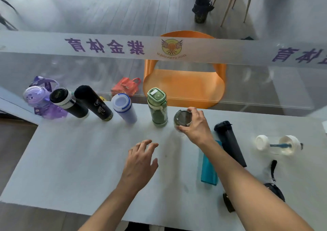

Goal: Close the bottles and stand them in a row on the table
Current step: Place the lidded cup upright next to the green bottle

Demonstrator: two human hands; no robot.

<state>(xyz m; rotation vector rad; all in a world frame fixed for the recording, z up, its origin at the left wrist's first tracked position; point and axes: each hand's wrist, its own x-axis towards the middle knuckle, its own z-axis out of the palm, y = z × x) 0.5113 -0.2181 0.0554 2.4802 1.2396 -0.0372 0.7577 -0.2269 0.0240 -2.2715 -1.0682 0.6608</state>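
Along the far edge of the pale table (74, 160) stands a row of capped bottles: a purple bottle (38, 98), a black bottle with a white band (68, 102), a tall black bottle (93, 102), a white and blue bottle (124, 108) and a green bottle (157, 106). Right of the green one, my right hand (196, 124) grips a clear bottle by its grey lid (183, 118), upright on the table. My left hand (141, 157) hovers open above the table, nearer to me. A dark bottle (229, 142), a teal bottle (208, 167) and a clear bottle with white ends (278, 145) lie on their sides to the right.
A black strap and a dark object (273, 183) lie near my right forearm. Behind the table runs a glass partition with a printed white band (159, 47). Beyond it are an orange chair (184, 82), a red bag (126, 86) and a black bin (201, 9).
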